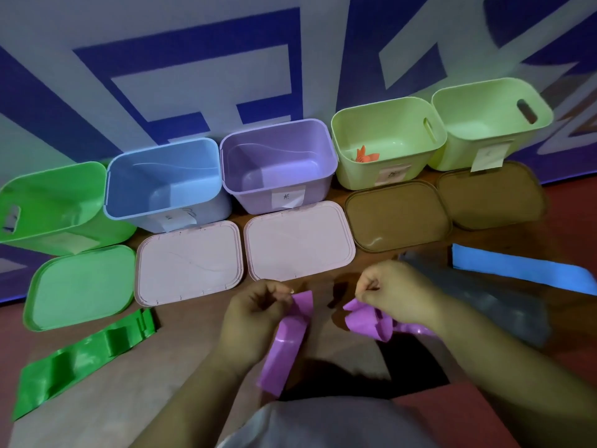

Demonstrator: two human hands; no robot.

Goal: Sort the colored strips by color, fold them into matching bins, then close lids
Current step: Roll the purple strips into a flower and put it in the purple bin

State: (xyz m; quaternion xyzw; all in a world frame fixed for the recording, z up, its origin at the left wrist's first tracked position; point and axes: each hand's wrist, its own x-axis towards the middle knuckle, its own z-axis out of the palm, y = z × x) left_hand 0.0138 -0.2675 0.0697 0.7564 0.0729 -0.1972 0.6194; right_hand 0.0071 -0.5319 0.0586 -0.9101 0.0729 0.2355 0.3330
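Green strip (80, 360): it is lying flat and creased, well left of the purple bin (252, 192) and nearer to us.
Left hand (255, 315): in front of the purple bin, we are pinching one end of the purple strip (286, 347) between thumb and fingertips. We are judging that laying this end squarely on the other is what is going to keep the fold neat.
Purple bin: it is standing open and looking empty, so we are aiming the folded strip there.
Purple strip: it is hanging glossy and limp in front of the purple bin, bunching and curling toward the right.
Right hand (394, 292): in front of the purple bin and slightly right, we are gripping the crumpled end in curled fingers. We are thinking it needs smoothing first.
Blue strip (523, 270): it is lying flat, right of the purple bin and nearer to us.
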